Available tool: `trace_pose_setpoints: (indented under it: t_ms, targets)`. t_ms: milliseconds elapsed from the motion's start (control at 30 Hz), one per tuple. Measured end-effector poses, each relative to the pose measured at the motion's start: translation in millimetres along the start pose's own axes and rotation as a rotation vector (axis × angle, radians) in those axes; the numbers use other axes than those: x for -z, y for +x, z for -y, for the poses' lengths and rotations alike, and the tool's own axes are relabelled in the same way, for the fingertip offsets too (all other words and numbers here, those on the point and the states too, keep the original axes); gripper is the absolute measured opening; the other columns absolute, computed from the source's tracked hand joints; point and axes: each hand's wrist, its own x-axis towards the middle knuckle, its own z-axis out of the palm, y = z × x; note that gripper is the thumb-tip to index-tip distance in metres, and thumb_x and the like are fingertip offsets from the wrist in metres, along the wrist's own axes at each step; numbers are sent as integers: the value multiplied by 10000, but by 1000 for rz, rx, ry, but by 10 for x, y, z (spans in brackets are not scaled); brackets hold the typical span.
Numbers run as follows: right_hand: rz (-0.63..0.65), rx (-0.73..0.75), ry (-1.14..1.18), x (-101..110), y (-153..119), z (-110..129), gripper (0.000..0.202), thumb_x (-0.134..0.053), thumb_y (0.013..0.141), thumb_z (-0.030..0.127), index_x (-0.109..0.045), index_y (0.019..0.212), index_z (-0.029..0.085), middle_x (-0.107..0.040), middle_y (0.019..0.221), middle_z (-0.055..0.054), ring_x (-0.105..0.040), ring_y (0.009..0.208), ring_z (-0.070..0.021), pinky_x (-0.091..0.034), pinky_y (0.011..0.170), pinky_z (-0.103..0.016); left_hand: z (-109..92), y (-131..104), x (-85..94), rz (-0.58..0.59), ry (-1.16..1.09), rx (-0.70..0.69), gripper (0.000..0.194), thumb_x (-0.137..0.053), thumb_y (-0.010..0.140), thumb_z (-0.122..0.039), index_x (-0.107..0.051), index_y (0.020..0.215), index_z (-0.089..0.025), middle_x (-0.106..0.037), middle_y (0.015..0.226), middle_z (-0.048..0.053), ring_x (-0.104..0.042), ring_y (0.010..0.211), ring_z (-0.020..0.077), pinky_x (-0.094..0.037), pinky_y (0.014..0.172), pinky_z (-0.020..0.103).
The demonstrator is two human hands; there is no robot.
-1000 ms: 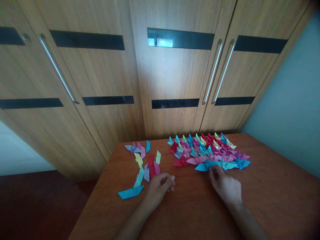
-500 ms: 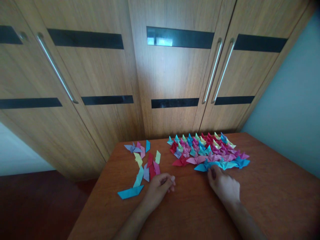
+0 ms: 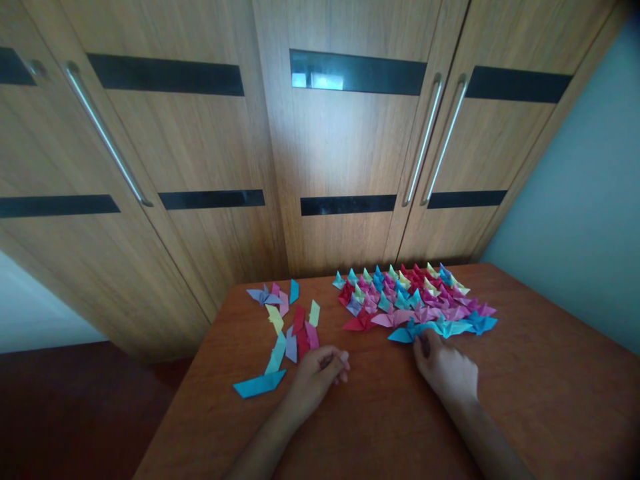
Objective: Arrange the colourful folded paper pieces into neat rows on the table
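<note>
My right hand (image 3: pixel 445 367) pinches the near side of a blue paper crane (image 3: pixel 403 334) at the left end of the front row; its fingertips cover part of the crane. Behind and beside it stand rows of origami cranes in red, pink, yellow, purple and turquoise, among them a red crane (image 3: pixel 360 323) and a turquoise crane (image 3: pixel 450 327). My left hand (image 3: pixel 320 373) hovers over or rests on the table, fingers curled in with nothing visible in them. Nearest to it lie flat folded paper pieces, such as a magenta piece (image 3: pixel 312 335) and a blue strip (image 3: pixel 259 385).
The brown wooden table (image 3: pixel 380 413) reaches back to a wooden wardrobe (image 3: pixel 345 147) with long metal handles. More flat folded pieces, including a yellow one (image 3: pixel 314 313), and a purple crane (image 3: pixel 263 295) lie at the table's left. A pale wall (image 3: pixel 575 220) borders the right.
The view has shifted very slightly. Both hands keep practically the same pose and place, the right one still at the blue crane.
</note>
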Motion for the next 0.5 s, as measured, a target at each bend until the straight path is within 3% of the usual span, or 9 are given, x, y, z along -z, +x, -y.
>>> trace_pose_setpoints:
  t_ms: [167, 300, 400, 500]
  targets:
    - [-46, 4, 4, -19, -11, -24, 239, -439, 870, 427, -573, 845, 231, -657, 771, -24, -592, 564, -152, -230, 458, -214, -11, -2, 10, 2, 0, 9, 366, -491, 848, -471, -604, 727, -145, -591, 617, 10, -510, 577, 119, -372, 544, 210]
    - [-156, 56, 50, -40, -38, -62, 269, -428, 876, 424, -591, 830, 215, -648, 719, -30, -583, 555, -151, -217, 454, -222, 2, -5, 6, 0, 4, 0, 357, -485, 853, -463, -605, 729, -150, -593, 620, 7, -513, 578, 119, -380, 554, 211]
    - [-195, 197, 174, -41, -67, 15, 263, -414, 885, 393, -601, 850, 210, -647, 715, -28, -593, 593, -151, -262, 485, -223, -8, 4, 39, -2, 15, -33, 344, -481, 857, -449, -611, 734, -154, -603, 627, 10, -523, 586, 125, -391, 565, 215]
    - [-63, 393, 349, -3, -107, 265, 274, -392, 897, 362, -582, 778, 206, -631, 682, -10, -575, 585, -127, -293, 523, -220, -48, 32, 171, -77, 58, -83, 316, -500, 842, -433, -620, 734, -161, -629, 668, 19, -545, 622, 137, -401, 583, 220]
